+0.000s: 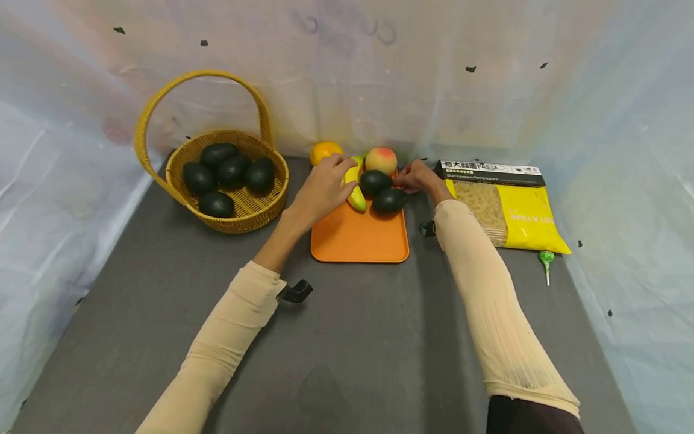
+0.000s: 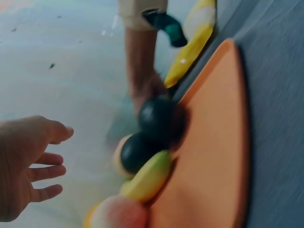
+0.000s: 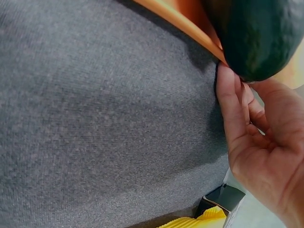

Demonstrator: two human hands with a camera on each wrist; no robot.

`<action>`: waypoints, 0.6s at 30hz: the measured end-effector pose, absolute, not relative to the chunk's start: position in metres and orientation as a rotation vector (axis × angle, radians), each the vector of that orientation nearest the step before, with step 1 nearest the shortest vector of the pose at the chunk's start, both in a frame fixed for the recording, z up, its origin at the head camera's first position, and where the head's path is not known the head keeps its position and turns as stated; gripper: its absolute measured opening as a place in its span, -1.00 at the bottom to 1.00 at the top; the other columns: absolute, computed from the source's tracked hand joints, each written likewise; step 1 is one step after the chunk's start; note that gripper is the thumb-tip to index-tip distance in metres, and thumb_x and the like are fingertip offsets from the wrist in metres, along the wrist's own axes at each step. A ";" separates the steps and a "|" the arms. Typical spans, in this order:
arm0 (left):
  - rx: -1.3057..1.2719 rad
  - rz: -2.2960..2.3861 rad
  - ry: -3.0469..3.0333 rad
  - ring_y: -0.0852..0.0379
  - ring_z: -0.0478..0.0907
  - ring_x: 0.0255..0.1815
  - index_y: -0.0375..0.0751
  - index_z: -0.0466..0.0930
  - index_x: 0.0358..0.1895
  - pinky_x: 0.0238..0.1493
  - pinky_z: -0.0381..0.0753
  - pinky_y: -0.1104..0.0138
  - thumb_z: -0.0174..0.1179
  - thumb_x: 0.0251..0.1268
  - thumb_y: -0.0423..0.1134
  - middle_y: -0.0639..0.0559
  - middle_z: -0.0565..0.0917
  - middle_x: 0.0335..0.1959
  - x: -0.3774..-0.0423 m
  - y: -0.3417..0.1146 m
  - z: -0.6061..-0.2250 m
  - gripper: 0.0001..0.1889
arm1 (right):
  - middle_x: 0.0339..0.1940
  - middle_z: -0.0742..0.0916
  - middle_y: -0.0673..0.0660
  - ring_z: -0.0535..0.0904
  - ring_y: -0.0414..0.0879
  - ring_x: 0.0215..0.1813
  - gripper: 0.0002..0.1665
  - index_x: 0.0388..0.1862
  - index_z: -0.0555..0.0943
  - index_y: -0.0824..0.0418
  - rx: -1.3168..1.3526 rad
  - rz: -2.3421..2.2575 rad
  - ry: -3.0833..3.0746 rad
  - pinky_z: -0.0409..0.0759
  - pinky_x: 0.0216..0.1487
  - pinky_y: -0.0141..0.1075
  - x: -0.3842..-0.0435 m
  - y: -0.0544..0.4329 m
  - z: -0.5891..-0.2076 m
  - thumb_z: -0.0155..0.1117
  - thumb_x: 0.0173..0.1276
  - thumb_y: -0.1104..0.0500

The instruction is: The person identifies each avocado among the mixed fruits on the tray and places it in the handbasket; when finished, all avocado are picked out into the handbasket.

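An orange tray (image 1: 360, 241) holds two dark green avocados (image 1: 389, 201), a yellow-green banana (image 1: 356, 198), a peach (image 1: 381, 161) and an orange-coloured fruit (image 1: 325, 150). Over the tray's left side is my left hand (image 1: 325, 185), fingers spread and holding nothing in the left wrist view. That view also shows a pinkish round fruit (image 2: 118, 213), which the hand covers in the head view. At the tray's right edge my right hand (image 3: 266, 137) pinches the rim beside an avocado (image 3: 261, 38); its thumb tip is partly hidden behind the avocado.
Back left stands a yellow wicker basket (image 1: 238, 225) with a tall handle and several avocados (image 1: 217, 205) inside. On the right lie a black pasta box (image 1: 493, 174), a yellow pasta bag (image 1: 528, 217) and a green lollipop (image 1: 546, 258). Plastic sheeting hangs behind the grey table (image 1: 358, 337).
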State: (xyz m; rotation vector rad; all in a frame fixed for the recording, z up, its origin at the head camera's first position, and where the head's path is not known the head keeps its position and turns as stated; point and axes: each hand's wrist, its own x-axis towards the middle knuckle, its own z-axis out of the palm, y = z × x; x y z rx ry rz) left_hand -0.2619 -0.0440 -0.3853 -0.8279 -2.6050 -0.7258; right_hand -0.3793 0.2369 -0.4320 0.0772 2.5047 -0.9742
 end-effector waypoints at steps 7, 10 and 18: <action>-0.974 -0.831 -2.643 -0.14 0.62 0.19 -0.24 0.52 0.41 0.22 0.67 0.09 0.33 0.47 -0.20 -0.21 0.61 0.23 -0.257 -0.007 -0.404 -0.49 | -0.46 0.72 -0.04 0.69 -0.23 -0.42 -0.68 -0.06 0.75 0.31 0.090 -0.977 2.499 0.77 -0.23 -0.37 -0.381 0.240 -0.435 0.40 0.46 0.06; -0.990 -0.799 -2.691 -0.13 0.62 0.23 -0.16 0.44 0.50 0.23 0.68 0.09 0.33 0.48 -0.18 -0.19 0.59 0.30 -0.256 0.009 -0.412 -0.42 | -0.43 0.71 -0.03 0.69 -0.23 -0.41 -0.69 -0.05 0.74 0.31 0.102 -0.960 2.510 0.78 -0.19 -0.35 -0.380 0.241 -0.435 0.38 0.47 0.06; -0.994 -0.667 -2.801 -0.23 0.45 0.48 -0.05 0.34 0.59 0.49 0.51 0.00 0.28 0.52 -0.16 -0.19 0.38 0.56 -0.257 0.042 -0.435 -0.36 | -0.32 0.73 -0.01 0.69 -0.23 -0.34 -0.63 0.03 0.74 0.35 0.064 -1.013 2.495 0.79 0.02 -0.25 -0.375 0.240 -0.430 0.33 0.51 0.06</action>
